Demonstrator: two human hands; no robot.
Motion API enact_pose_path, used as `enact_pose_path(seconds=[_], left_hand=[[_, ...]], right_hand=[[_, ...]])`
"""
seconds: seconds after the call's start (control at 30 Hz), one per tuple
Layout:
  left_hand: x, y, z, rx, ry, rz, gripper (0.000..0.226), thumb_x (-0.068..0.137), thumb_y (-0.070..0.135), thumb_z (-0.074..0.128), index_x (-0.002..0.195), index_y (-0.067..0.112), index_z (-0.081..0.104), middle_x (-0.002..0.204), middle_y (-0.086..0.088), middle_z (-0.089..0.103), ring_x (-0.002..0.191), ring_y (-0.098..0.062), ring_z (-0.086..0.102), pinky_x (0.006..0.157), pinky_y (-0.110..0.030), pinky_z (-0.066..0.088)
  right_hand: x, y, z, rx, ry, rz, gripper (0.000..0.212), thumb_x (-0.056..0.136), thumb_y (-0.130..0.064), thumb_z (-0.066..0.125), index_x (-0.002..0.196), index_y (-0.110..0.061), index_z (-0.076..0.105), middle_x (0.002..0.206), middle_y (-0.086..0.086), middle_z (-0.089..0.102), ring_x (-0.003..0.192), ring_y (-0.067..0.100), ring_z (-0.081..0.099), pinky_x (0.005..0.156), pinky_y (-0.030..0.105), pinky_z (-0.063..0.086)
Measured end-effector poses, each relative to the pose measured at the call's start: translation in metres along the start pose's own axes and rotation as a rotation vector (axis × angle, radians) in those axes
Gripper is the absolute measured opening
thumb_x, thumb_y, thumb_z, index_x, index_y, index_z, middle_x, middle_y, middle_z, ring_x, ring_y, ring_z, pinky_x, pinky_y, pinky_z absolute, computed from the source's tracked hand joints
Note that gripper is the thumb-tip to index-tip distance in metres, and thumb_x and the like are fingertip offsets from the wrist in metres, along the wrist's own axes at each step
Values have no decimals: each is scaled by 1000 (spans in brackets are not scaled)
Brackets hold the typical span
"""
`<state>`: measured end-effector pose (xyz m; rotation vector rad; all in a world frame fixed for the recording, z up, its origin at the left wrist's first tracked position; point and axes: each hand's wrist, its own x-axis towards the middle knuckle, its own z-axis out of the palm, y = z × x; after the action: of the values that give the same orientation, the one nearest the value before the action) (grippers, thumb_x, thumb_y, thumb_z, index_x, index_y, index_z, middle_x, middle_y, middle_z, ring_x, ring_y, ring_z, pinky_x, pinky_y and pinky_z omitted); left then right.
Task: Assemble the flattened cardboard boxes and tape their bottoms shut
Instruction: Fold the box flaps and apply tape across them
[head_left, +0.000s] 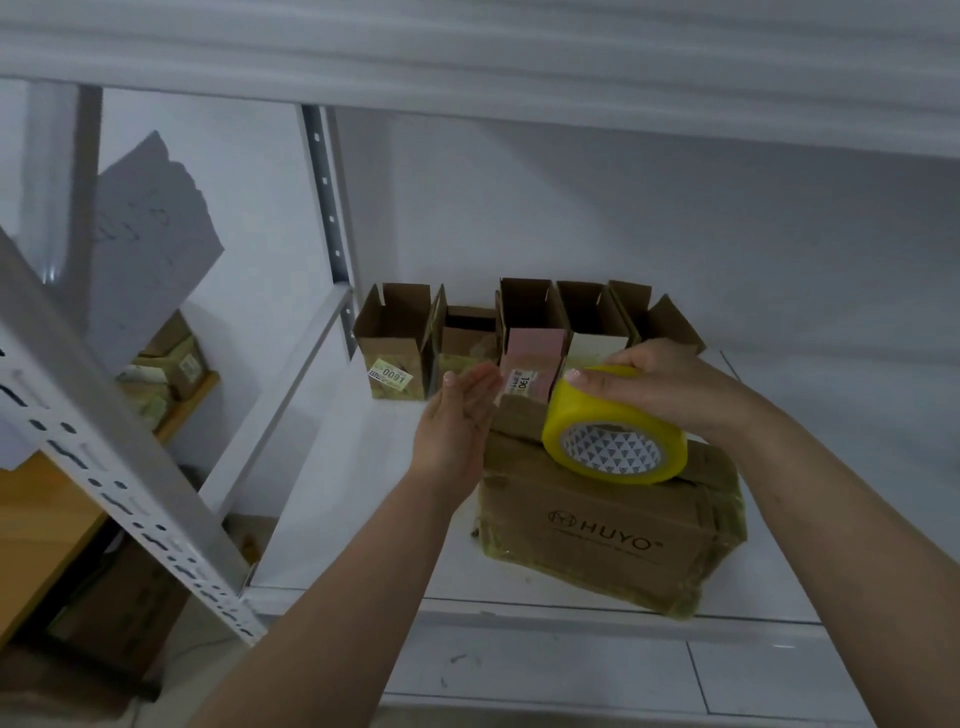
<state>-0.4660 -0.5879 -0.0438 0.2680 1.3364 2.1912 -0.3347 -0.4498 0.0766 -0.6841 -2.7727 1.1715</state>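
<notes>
While the right hand (670, 387) grips the yellow tape roll (613, 431) from above, fingers curled over its rim, the roll stands on edge on top of the taped bundle of flattened boxes (613, 535), which lies on the white shelf (363, 519) with the printed HUYO face turned toward the person. The left hand (457, 421) hovers just to the left of the bundle's far corner, fingers straight and together, palm turned toward the roll, holding nothing; whether its fingertips touch the cardboard I cannot tell. What matters for the next move is that the bundle's long axis runs left to right across the shelf, directly under the roll, so the roll must be lifted clear before any flat box can be drawn out. The left hand sits nearer the bundle's open left end and is the free one, so it looks better placed to pull or steady the stack. Behind, a row of small assembled boxes (498, 332) stands upright against the back wall, flaps open, well apart from the roll
</notes>
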Motion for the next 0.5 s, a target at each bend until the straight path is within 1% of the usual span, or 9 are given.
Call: enact_pose_path(seconds=[0.03, 0.07, 0.1, 0.17, 0.2, 0.27, 0.33, 0.4, 0.5], left_hand=[[0, -1, -2, 17, -2, -13, 50, 107, 34, 23, 134, 3, 51, 129, -8, 62, 117, -14, 60, 91, -20, 48], [-2, 0, -4, 39, -3, -24, 49, 107, 34, 24, 132, 4, 53, 122, -6, 66, 111, -13, 63, 87, -20, 51], [-3, -2, -6, 65, -1, -31, 47, 106, 34, 27, 129, 5, 56, 111, -4, 71, 101, -12, 67, 80, -20, 53], [-4, -7, -10, 112, 15, -33, 44, 106, 34, 32, 124, 5, 60, 91, -1, 75, 84, -12, 71, 69, -22, 56], [-4, -8, -11, 122, 29, -31, 42, 105, 33, 35, 122, 5, 61, 88, -2, 75, 81, -13, 71, 67, -23, 56], [-2, -8, -11, 128, 58, -22, 41, 104, 33, 39, 124, 3, 59, 98, -10, 72, 89, -20, 70, 74, -28, 56], [-3, -11, -13, 133, 53, -15, 41, 103, 33, 41, 126, 3, 58, 110, -16, 68, 100, -26, 67, 83, -33, 55], [-6, -16, -15, 153, 43, -34, 38, 103, 33, 42, 124, 7, 60, 115, -14, 67, 106, -26, 66, 88, -36, 55], [-7, -24, -19, 144, 26, -78, 29, 103, 33, 43, 115, 15, 63, 112, -9, 69, 107, -25, 66, 93, -42, 54]], right_hand=[[0, 0, 0, 14, 10, -3, 59, 60, -69, 59, 94, -22, 72, 90, -2, 72, 83, 13, 69, 81, 33, 56], [1, 0, 1, 29, 24, -8, 62, 60, -69, 59, 97, -22, 72, 92, -2, 72, 84, 14, 69, 81, 34, 56], [1, 1, 2, 43, 42, -14, 64, 61, -69, 58, 100, -20, 72, 93, -1, 71, 85, 15, 68, 81, 34, 56], [2, 0, 4, 60, 71, -22, 67, 62, -67, 58, 104, -17, 71, 95, -1, 69, 86, 14, 67, 75, 30, 54], [2, -1, 6, 63, 82, -27, 67, 62, -68, 57, 104, -17, 70, 96, -1, 68, 86, 13, 66, 72, 27, 52], [3, -1, 8, 74, 107, -30, 67, 61, -69, 57, 103, -18, 70, 95, -1, 68, 86, 12, 64, 69, 26, 50], [4, -1, 9, 83, 128, -23, 65, 61, -68, 59, 101, -18, 71, 94, -1, 69, 85, 13, 65, 71, 27, 52], [4, 0, 8, 78, 136, -20, 63, 63, -67, 60, 100, -18, 72, 93, -1, 70, 85, 13, 66, 73, 29, 53], [6, 0, 9, 73, 130, -22, 61, 63, -66, 62, 97, -18, 73, 91, 0, 71, 83, 13, 67, 76, 31, 55]])
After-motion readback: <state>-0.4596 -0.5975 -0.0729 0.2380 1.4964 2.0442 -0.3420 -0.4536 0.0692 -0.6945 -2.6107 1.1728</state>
